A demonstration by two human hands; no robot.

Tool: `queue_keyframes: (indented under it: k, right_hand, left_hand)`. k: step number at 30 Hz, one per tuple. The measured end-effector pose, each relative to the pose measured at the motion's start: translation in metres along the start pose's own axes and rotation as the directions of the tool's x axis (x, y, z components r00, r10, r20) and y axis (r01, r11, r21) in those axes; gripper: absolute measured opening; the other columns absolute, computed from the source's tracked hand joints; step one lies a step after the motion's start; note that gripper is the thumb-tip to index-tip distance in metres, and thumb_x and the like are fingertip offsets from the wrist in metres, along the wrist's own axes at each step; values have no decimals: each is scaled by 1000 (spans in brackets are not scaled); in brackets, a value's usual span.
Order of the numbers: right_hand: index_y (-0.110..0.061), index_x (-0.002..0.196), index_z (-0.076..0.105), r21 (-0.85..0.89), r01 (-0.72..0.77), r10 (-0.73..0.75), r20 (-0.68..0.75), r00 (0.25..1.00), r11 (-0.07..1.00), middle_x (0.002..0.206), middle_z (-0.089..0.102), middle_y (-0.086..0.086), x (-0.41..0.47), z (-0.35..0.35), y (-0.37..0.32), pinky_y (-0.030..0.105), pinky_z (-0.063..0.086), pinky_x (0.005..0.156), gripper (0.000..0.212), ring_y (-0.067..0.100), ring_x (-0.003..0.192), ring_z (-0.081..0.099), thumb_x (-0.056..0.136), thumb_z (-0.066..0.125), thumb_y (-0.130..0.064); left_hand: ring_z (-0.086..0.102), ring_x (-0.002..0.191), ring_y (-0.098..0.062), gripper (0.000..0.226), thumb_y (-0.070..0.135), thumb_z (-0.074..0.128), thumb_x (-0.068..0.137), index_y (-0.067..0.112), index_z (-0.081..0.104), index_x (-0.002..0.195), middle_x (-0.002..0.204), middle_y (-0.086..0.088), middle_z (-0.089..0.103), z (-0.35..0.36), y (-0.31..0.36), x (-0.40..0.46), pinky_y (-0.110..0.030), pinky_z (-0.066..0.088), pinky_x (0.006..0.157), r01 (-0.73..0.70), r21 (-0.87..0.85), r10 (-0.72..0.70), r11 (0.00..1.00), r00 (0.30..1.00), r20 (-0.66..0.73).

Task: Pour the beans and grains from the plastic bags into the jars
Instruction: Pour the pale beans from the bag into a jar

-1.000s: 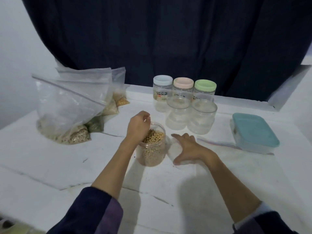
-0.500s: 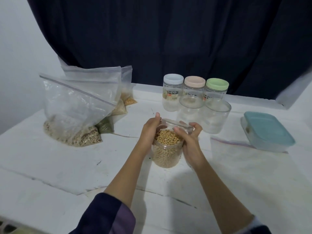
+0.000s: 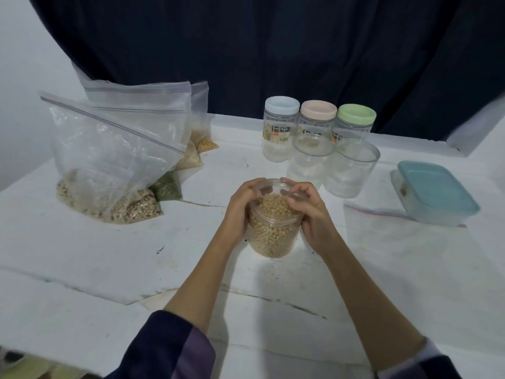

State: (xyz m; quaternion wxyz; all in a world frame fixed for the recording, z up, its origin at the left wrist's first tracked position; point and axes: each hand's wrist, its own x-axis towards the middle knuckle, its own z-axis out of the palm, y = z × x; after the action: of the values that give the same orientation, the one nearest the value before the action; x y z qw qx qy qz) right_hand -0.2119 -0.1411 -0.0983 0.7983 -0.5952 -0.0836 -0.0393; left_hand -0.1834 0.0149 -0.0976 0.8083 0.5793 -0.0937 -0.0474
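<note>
A clear jar full of tan beans (image 3: 272,231) stands on the white table in the middle. My left hand (image 3: 240,212) grips its left side and my right hand (image 3: 311,214) grips its right side, fingers curled over the open rim. Behind it stand two open clear jars (image 3: 351,170), both apparently holding nothing, and three lidded jars (image 3: 281,129) with blue, pink and green lids. At the left lean several plastic bags (image 3: 114,157) with grains and beans in their bottoms.
A teal-lidded plastic box (image 3: 434,192) sits at the right, with a flat zip bag (image 3: 382,214) lying beside it that looks spent. A dark curtain hangs behind the table. The table's front edge runs close to my sleeves.
My right hand left the table and came onto the bean jar. My left hand shifted from the rim to the jar's side. Both hands now hold the jar.
</note>
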Motion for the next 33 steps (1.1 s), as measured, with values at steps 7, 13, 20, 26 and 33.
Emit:
queue_keyframes:
  k: [7, 13, 20, 26, 33]
  right_hand:
    - [-20, 117, 61, -58, -29, 34, 95, 995, 998, 123, 63, -6, 6, -6, -2, 33, 48, 95, 52, 15, 117, 58, 68, 60, -5]
    - [-29, 117, 63, -75, -33, 39, 78, 996, 997, 130, 60, -8, 4, -7, 3, 40, 40, 107, 47, 18, 127, 50, 71, 71, -19]
    - [-21, 98, 71, -46, -19, 13, -117, 993, 999, 88, 66, 3, 1, -41, -21, 43, 44, 94, 32, 21, 96, 65, 83, 63, -49]
    - [-31, 135, 40, -377, -7, 106, 243, 964, 926, 133, 54, -2, 5, -39, -36, 31, 42, 100, 79, 10, 122, 51, 66, 79, -25]
    - [-25, 141, 36, -519, -25, 169, 232, 958, 854, 141, 43, -10, -1, -11, -33, 32, 42, 108, 101, 7, 133, 42, 55, 91, -24]
  left_hand:
    - [56, 116, -32, 74, 43, 56, 67, -6, 55, 123, 124, -23, 59, -11, -13, -3, -41, 44, 100, 95, 42, -100, 995, 986, 136]
    - [64, 100, -31, 63, 46, 39, 88, -7, 59, 113, 108, -21, 66, 12, -20, -12, -40, 54, 86, 104, -158, -113, 982, 992, -51]
    - [68, 86, -24, 62, 36, 19, 104, 6, 70, 85, 83, -9, 72, 19, -28, -5, -33, 55, 77, 70, -154, -116, 986, 943, -313]
    - [69, 76, -15, 56, 29, 21, 103, 6, 69, 83, 76, -4, 73, 21, -28, -6, -24, 55, 65, 46, -120, -85, 992, 935, -345]
    - [66, 78, -21, 53, 27, 26, 102, 10, 69, 78, 76, -6, 70, 25, -27, -7, -32, 54, 71, 13, -119, -61, 993, 910, -409]
